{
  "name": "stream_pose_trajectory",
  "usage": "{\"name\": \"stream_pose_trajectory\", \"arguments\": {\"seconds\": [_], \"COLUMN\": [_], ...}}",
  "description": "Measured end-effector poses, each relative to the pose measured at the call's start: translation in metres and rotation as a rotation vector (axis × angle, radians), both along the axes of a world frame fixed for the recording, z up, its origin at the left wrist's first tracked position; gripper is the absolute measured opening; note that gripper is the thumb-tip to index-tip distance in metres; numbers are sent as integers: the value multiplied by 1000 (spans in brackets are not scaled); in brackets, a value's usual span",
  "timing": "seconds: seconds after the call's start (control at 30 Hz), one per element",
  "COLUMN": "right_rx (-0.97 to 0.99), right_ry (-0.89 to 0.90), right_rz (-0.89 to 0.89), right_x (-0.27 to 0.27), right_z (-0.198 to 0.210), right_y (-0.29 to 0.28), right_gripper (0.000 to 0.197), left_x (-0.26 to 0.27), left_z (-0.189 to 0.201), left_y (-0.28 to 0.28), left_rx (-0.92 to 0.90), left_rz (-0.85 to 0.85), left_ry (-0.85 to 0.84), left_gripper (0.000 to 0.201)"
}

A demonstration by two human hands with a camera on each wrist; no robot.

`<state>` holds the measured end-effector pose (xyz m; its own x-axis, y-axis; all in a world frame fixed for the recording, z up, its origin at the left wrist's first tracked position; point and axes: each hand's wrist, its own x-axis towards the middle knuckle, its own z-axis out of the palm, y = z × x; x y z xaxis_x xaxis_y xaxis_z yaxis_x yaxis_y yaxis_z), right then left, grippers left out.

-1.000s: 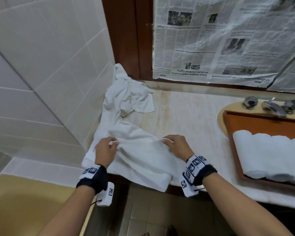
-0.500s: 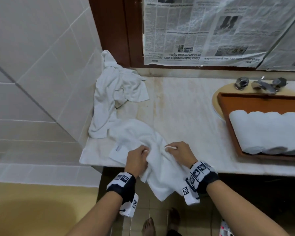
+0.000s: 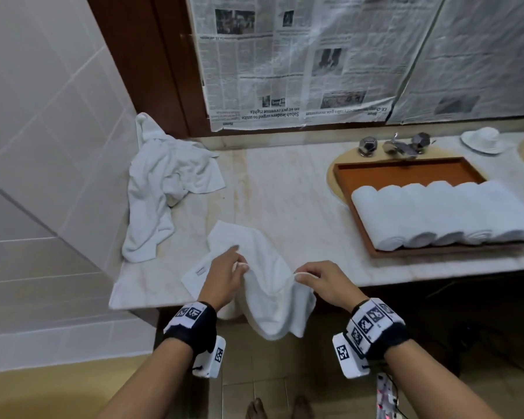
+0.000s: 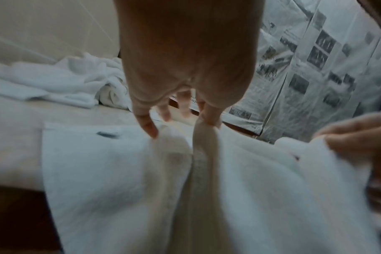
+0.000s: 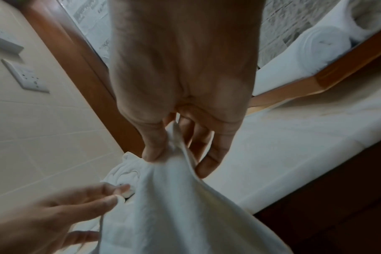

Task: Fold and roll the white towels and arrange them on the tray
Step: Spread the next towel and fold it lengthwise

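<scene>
Both hands pinch the top edge of a white towel (image 3: 266,285) that lies partly on the marble counter (image 3: 288,204) and hangs over its front edge. The left hand (image 3: 224,275) and right hand (image 3: 324,281) hold it near each other. Rolled towels (image 3: 436,213) fill the wooden tray (image 3: 406,169) to the right; a crumpled towel pile (image 3: 164,179) sits against the tiled wall.

Hands (image 3: 224,276) apart; towel (image 3: 270,297) dragged off pile.

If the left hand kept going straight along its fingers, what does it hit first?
Likely the flat part of the white towel that the left hand pinches, lying on the countertop just ahead of its fingertips. Past that, bare counter, then the newspaper-covered wall. Depth is uncertain.
</scene>
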<state>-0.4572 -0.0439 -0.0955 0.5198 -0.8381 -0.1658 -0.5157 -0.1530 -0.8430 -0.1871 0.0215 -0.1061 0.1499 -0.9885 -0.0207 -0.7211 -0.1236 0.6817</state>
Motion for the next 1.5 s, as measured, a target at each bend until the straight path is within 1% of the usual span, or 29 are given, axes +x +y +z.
{"name": "stream_pose_trajectory", "arguments": {"seconds": [0.07,0.1,0.13,0.3,0.37,0.5,0.6,0.7,0.87,0.97,1.0,1.07,1.13,1.23,1.33,1.43,1.5], "right_rx": [-27,-41,-54,-52,-40,-29,-5,-18,-121,-160,-158,-150,-174,-209,-221,-259,-258], "right_ry": [0,0,-2,33,43,28,-18,-41,-96,-91,-87,-87,-99,-135,-131,-101,-82], "right_rz": [6,-6,-18,-27,-26,-29,-34,-51,-77,-64,-61,-59,-68,-92,-112,-80,-45], "right_x": [2,3,3,-1,-7,-18,-27,-34,-42,-51,-54,-57,-58,-57,-64,-72,-77], "right_z": [1,1,1,-4,-7,-8,-7,1,25,38,42,46,50,61,75,88,96], "right_y": [-2,-3,-3,2,7,17,23,22,15,4,2,0,-2,-10,-23,-37,-44], "right_gripper": [11,10,10,11,12,12,11,11,11,10,10,10,11,12,10,11,12], "left_x": [5,6,5,-30,-38,-51,-48,-44,-28,-11,-6,2,8,20,34,47,52], "left_z": [-9,-11,-15,-3,-5,-11,-11,7,50,69,74,81,83,84,90,101,110], "left_y": [-9,-12,-12,12,24,52,62,60,50,46,45,43,41,37,32,28,23], "left_rx": [122,196,224,192,203,323,350,309,126,84,80,68,38,-58,-91,-132,-144], "left_rz": [13,23,19,-58,-46,-154,-195,-190,-67,-2,2,-4,27,118,188,179,168], "left_ry": [-116,-128,-136,-7,43,85,143,204,257,329,322,233,154,149,147,100,117], "left_gripper": [16,12,10,11,12,14,9,10,16,17,17,16,15,16,17,19,20]}}
